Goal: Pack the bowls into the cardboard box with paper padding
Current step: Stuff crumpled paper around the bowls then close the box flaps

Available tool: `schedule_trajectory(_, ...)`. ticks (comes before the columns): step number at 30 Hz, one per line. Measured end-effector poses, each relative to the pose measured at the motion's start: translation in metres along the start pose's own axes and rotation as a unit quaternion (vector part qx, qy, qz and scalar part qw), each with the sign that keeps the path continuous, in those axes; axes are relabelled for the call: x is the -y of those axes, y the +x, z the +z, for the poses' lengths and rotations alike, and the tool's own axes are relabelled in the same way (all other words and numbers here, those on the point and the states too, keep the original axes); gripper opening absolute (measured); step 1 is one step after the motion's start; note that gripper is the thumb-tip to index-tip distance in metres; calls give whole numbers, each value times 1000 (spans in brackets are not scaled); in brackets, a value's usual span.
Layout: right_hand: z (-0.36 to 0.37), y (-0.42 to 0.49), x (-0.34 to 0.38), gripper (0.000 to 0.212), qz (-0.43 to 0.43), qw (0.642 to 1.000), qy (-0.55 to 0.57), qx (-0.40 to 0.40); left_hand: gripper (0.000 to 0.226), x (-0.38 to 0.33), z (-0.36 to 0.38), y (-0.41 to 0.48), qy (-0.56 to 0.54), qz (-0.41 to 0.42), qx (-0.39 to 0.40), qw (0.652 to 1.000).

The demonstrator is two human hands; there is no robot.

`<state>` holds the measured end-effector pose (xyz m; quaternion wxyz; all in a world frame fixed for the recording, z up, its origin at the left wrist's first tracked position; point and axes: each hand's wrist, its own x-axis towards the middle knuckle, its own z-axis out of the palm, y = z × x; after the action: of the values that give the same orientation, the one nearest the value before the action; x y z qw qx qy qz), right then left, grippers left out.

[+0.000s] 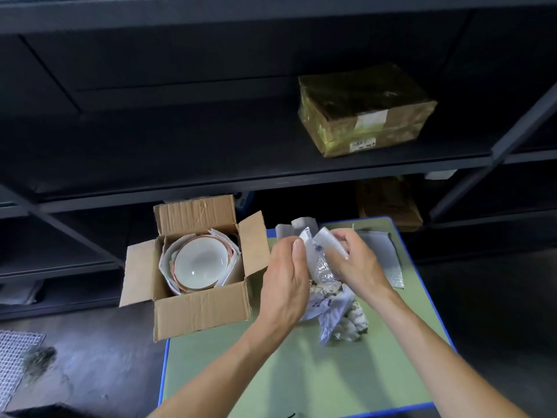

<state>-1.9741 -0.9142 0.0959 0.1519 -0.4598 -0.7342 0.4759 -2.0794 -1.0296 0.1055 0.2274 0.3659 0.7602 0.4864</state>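
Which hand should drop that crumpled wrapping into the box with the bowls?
Probably the left hand. Both hands grip the crumpled wrapping, but the left sits next to the open box holding the bowls, while the right hand is on the wrapping's far side.

cardboard box (pixel 202 309) open above, bowls (pixel 200 263) filling it

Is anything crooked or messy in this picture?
Yes. The cardboard box seems to stick out past the green table's left edge. The wrapped parcel sits crooked on the shelf. Crumpled paper lies loose on the table.
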Motion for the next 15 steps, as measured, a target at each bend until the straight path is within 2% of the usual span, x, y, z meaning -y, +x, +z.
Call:
schedule_trajectory(3,5,-7,12,20,-25,1000,-18,-2,15,4,0,2,-36,-25,-2,999)
schedule_trajectory(5,8,-10,19,27,-46,998,-39,16,3,8,-2,3,-63,-45,-5,997)
schedule_trajectory(9,14,-13,27,49,-58,995,-34,69,15,9,-10,5,-95,-72,13,993)
schedule_trajectory(13,23,-13,27,54,-86,991,-69,69,18,9,-21,3,-131,-84,23,988)
schedule_trajectory(15,27,-15,30,48,-95,988,-84,85,18,8,-26,1,-149,-90,19,985)
